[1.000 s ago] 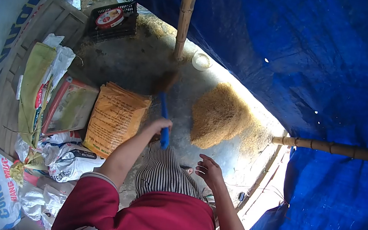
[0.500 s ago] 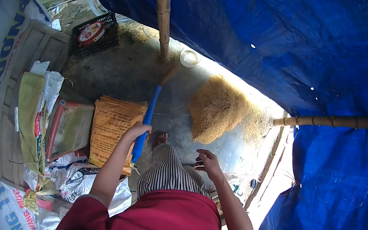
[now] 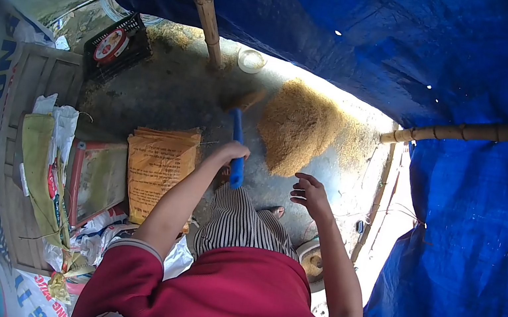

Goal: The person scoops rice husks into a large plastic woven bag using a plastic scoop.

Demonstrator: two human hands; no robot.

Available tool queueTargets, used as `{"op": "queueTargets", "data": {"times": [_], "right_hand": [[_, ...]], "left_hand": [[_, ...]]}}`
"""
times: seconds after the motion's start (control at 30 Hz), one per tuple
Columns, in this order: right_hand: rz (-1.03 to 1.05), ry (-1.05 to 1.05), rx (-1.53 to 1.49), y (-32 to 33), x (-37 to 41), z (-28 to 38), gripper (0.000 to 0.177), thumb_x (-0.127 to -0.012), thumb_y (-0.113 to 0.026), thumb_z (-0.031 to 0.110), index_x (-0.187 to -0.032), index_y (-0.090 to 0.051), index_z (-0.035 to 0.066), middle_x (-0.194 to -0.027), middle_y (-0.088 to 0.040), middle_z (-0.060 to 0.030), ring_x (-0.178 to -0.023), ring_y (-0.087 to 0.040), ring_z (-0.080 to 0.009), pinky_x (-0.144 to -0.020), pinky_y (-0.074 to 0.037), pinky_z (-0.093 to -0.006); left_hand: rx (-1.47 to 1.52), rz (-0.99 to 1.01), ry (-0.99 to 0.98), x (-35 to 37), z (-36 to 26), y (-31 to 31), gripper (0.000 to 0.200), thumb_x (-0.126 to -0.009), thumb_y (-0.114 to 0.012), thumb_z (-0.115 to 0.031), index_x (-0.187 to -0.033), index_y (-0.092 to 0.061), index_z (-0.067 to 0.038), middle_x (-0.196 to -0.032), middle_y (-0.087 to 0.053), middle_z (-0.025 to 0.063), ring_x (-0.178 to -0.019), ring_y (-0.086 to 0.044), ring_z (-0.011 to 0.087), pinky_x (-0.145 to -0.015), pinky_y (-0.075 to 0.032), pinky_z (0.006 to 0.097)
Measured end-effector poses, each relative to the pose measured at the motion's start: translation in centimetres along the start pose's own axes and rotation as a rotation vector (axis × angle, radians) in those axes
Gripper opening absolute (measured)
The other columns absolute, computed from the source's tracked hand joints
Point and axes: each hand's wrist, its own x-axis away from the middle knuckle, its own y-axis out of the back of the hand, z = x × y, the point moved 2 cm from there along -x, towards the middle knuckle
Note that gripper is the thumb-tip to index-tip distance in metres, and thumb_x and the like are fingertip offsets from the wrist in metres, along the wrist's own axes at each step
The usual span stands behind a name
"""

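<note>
My left hand point(image 3: 233, 151) is closed around the handle of a blue-handled tool point(image 3: 238, 139). Its brown head is smeared by motion, just left of a heap of golden-brown husks point(image 3: 300, 126) on the concrete floor. My right hand point(image 3: 311, 193) hangs in the air below the heap, its fingers loosely spread and nothing in them. Left of my left forearm lies a stack of orange printed sacks point(image 3: 160, 170).
A white bowl point(image 3: 251, 61) stands near the bamboo pole point(image 3: 205, 6). A black crate point(image 3: 118, 48) is at the upper left. Blue tarp point(image 3: 379, 52) walls the far side and right. Beside my right forearm sits a round container point(image 3: 312, 262).
My left hand has swung the tool to the right, bringing its head close to the heap. My right hand has risen slightly, and a round container has come into view.
</note>
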Motion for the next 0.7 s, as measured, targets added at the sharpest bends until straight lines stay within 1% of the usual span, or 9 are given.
{"op": "queueTargets", "data": {"times": [0.07,0.13,0.2,0.27,0.4,0.47,0.5,0.63,0.7], "right_hand": [[0.01,-0.05,0.035,-0.1,0.2,-0.6,0.035,-0.085,-0.044,0.018,-0.116,-0.048,0.001,-0.087,-0.054,-0.0124,-0.073,-0.058,-0.0205,-0.064,-0.052,-0.0327],[0.015,-0.079,0.012,0.0,0.1,-0.6,0.034,-0.086,-0.044,0.018,-0.115,-0.048,0.002,-0.087,-0.053,-0.0107,-0.072,-0.057,-0.019,-0.065,-0.051,-0.0315],[0.002,-0.122,-0.035,0.7,0.3,-0.5,0.033,-0.087,-0.046,0.021,-0.115,-0.048,0.003,-0.087,-0.052,-0.0087,-0.071,-0.056,-0.0175,-0.066,-0.05,-0.0296],[-0.002,-0.046,-0.1,1.8,-0.7,-0.6,0.04,-0.084,-0.048,0.022,-0.115,-0.047,-0.002,-0.089,-0.054,-0.0133,-0.069,-0.058,-0.0192,-0.063,-0.053,-0.0307],[-0.061,0.025,-0.165,2.0,-1.4,1.3,0.032,-0.083,-0.047,0.017,-0.111,-0.049,0.001,-0.081,-0.053,-0.0098,-0.065,-0.057,-0.0186,-0.06,-0.054,-0.0318],[-0.076,0.045,-0.203,1.6,-1.5,1.4,0.03,-0.083,-0.046,0.016,-0.11,-0.049,0.001,-0.081,-0.053,-0.0098,-0.065,-0.057,-0.0185,-0.058,-0.054,-0.0329],[-0.081,0.059,-0.181,1.4,-1.4,1.3,0.03,-0.083,-0.046,0.016,-0.109,-0.049,0.001,-0.081,-0.053,-0.0097,-0.065,-0.057,-0.0185,-0.058,-0.054,-0.0328],[-0.076,0.081,-0.199,1.4,-0.5,0.6,0.03,-0.083,-0.047,0.016,-0.109,-0.049,0.001,-0.082,-0.054,-0.0092,-0.064,-0.058,-0.0183,-0.056,-0.053,-0.0313],[-0.083,0.064,-0.227,1.6,0.1,-0.3,0.031,-0.084,-0.047,0.016,-0.111,-0.049,0.002,-0.084,-0.054,-0.0097,-0.065,-0.058,-0.0182,-0.057,-0.053,-0.0308]], "left_hand": [[0.132,0.059,-0.025,8.2,-1.5,1.3,0.011,-0.067,-0.055,-0.01,-0.072,-0.048,-0.003,-0.057,-0.048,0.0035,-0.046,-0.047,0.0133,-0.042,-0.038,0.0245],[0.601,0.11,-0.298,11.9,2.0,3.3,0.015,-0.069,-0.06,-0.014,-0.073,-0.049,-0.004,-0.06,-0.048,0.0022,-0.047,-0.046,0.01,-0.041,-0.036,0.0229],[0.346,0.021,-0.372,13.7,3.6,5.6,0.017,-0.07,-0.062,-0.018,-0.074,-0.049,-0.006,-0.063,-0.048,0.0008,-0.05,-0.046,0.0074,-0.042,-0.037,0.021],[0.213,-0.032,-0.193,15.4,2.5,6.3,0.016,-0.072,-0.059,-0.019,-0.075,-0.05,-0.007,-0.06,-0.048,0.001,-0.047,-0.046,0.008,-0.041,-0.037,0.0211],[0.183,-0.044,-0.081,9.8,2.9,5.7,0.012,-0.072,-0.057,-0.016,-0.071,-0.051,-0.006,-0.054,-0.048,0.0013,-0.042,-0.046,0.0093,-0.037,-0.036,0.022],[0.163,-0.007,-0.014,7.2,2.4,4.5,0.016,-0.07,-0.056,-0.015,-0.078,-0.05,-0.003,-0.055,-0.048,0.0053,-0.046,-0.051,0.0168,-0.041,-0.042,0.0286],[0.214,-0.075,-0.023,5.1,2.9,3.5,0.017,-0.068,-0.056,-0.013,-0.077,-0.048,-0.001,-0.056,-0.048,0.0082,-0.049,-0.054,0.0208,-0.044,-0.044,0.0323],[0.235,-0.247,-0.071,3.0,1.8,-1.2,0.018,-0.067,-0.054,-0.012,-0.077,-0.047,0.002,-0.057,-0.048,0.0098,-0.049,-0.054,0.0225,-0.045,-0.046,0.034],[0.291,-0.079,-0.023,3.0,1.4,-3.3,0.016,-0.068,-0.054,-0.011,-0.074,-0.048,0.002,-0.057,-0.048,0.0095,-0.049,-0.054,0.0222,-0.046,-0.047,0.0333]]}}
